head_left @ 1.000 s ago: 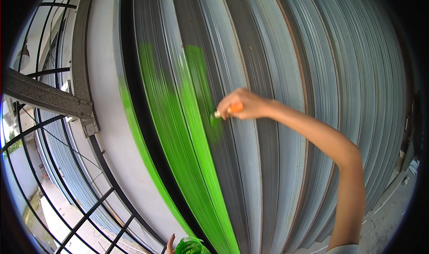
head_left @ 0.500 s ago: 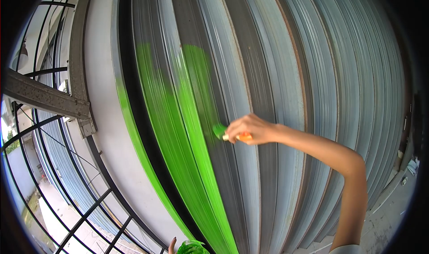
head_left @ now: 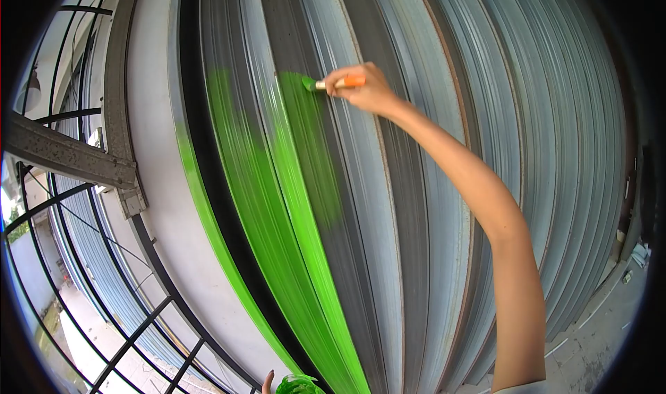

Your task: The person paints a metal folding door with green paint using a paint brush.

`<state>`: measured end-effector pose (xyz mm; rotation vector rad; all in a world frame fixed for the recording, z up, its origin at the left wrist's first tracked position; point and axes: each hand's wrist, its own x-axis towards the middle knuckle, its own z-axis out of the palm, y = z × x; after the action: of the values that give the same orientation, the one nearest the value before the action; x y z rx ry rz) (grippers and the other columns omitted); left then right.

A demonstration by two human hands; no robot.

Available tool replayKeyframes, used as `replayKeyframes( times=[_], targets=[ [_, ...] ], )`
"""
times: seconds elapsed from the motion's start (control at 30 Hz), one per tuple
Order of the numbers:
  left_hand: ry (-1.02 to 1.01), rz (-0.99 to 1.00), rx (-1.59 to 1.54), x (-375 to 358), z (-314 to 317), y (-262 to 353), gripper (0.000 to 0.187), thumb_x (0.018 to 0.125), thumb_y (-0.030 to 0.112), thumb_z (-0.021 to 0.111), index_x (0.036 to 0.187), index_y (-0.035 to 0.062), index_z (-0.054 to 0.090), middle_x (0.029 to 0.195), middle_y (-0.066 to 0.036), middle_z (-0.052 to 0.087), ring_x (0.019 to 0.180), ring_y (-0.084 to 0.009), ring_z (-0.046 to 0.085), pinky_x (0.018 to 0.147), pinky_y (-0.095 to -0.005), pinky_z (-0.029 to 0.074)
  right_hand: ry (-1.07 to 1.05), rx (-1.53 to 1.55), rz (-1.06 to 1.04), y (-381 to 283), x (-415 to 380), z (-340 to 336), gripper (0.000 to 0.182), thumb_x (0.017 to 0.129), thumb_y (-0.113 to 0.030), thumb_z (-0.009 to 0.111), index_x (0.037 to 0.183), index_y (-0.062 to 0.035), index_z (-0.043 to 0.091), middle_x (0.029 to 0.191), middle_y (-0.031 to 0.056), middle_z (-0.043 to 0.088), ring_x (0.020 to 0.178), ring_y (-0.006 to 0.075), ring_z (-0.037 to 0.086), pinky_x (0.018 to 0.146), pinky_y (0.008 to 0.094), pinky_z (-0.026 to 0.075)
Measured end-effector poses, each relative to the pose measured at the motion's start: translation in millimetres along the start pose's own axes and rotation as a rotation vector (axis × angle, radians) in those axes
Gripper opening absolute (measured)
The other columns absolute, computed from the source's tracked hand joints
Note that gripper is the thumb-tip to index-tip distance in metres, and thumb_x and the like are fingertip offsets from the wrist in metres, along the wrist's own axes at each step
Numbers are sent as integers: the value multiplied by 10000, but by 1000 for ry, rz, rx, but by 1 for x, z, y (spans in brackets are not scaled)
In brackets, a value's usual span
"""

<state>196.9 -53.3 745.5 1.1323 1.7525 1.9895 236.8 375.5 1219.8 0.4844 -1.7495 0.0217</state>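
Note:
In my right hand [head_left: 362, 89] is a paintbrush [head_left: 352, 81] with an orange and pale handle, my fingers closed round it. Its green bristles touch the corrugated metal shutter [head_left: 406, 137] near the top of a patch of wet green paint [head_left: 305, 137]. At the bottom edge, a finger of my left hand [head_left: 268, 382] shows against the side of a paint container [head_left: 298, 386] full of green paint. The rest of that hand is out of frame. Green streaks cover the shutter's left folds and thin out toward their upper ends.
A white wall strip [head_left: 156, 151] borders the shutter on the left, with a green-painted edge beside it. Further left stand a rusty metal frame [head_left: 69, 151] and a black barred grille [head_left: 128, 338]. Grey floor [head_left: 590, 345] with bits of debris lies at the lower right.
My right hand has moved up and slightly left with the paintbrush, to the top of the green patch. Thin green now covers more of that grey fold. The left hand and container stay put.

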Motion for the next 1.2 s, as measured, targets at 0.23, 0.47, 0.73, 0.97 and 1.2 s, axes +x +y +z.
replayKeyframes(
  times=[0.23,0.47,0.73,0.97,1.2],
  targets=[
    [-29,1,-3,2,4,20,1304,501,122,942,1493,72,98,1267,-185,528,1125,-281,569,939,-419,517,-623,59,-100,-54,-135,14,217,685,102,571,704,-93,663,720,30,666,673,183,638,568,327,492],
    [-58,-11,-119,8,9,21,1309,499,128,943,1493,69,93,1247,-186,542,1122,-283,573,942,-428,517,-593,31,-29,-37,-41,2,238,710,129,555,740,-60,697,756,56,709,710,161,673,601,308,528],
    [1,-40,-56,8,10,29,1313,492,127,944,1496,72,99,1242,-187,548,1118,-280,577,944,-427,514,9,-79,61,-7,21,-5,168,784,23,588,721,-107,673,803,54,705,721,171,654,613,321,493],
    [-7,-57,-49,7,2,23,1311,494,104,939,1495,70,94,1242,-189,549,1124,-283,574,941,-428,518,-548,52,-61,-45,-100,11,204,681,91,578,621,-102,599,745,8,636,677,161,606,589,333,458],
    [-56,-17,-44,10,2,14,1311,501,102,937,1495,89,83,1270,-201,527,1132,-298,570,951,-448,515,-516,37,-17,-27,-9,-14,139,780,1,673,680,-93,652,732,13,668,697,165,653,691,333,504]
  ],
)
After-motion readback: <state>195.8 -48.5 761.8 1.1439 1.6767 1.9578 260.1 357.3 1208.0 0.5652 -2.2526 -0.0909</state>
